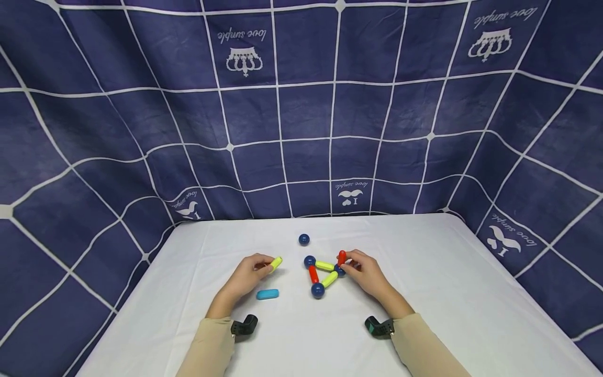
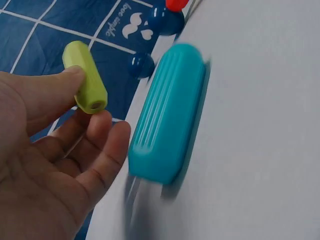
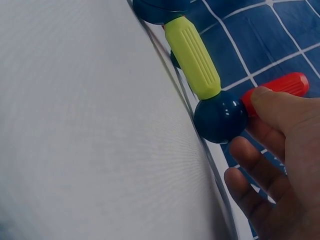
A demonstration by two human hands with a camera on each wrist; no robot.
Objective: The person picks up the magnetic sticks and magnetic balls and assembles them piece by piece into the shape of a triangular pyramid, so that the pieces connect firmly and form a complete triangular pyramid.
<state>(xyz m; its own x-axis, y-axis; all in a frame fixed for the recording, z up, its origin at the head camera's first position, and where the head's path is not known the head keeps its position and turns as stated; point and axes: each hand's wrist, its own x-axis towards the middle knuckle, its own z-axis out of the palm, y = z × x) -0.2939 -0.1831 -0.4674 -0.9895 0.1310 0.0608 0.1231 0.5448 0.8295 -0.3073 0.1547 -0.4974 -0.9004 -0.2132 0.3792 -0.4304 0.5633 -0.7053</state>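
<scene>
Between thumb and fingers my left hand point(image 1: 250, 273) pinches a yellow-green magnetic rod point(image 2: 85, 77), held over the table. My right hand point(image 1: 366, 271) pinches a red magnetic rod point(image 3: 280, 89) that stands up from a blue ball point(image 3: 221, 117), its lower end against the ball. That ball is one corner of a flat triangle, with two more blue balls point(image 1: 317, 290) at the other corners. Two yellow-green rods point(image 1: 330, 279) and a red rod point(image 1: 313, 274) form its sides. Near the left hand, a thick blue rod point(image 1: 267, 294) lies on the table.
A loose blue ball point(image 1: 304, 239) sits behind the triangle, toward the table's far edge. The white-covered table point(image 1: 292, 340) meets a dark blue curtain point(image 1: 301, 115) with white grid lines at the back and sides. Each wrist wears a black camera mount point(image 1: 245, 325).
</scene>
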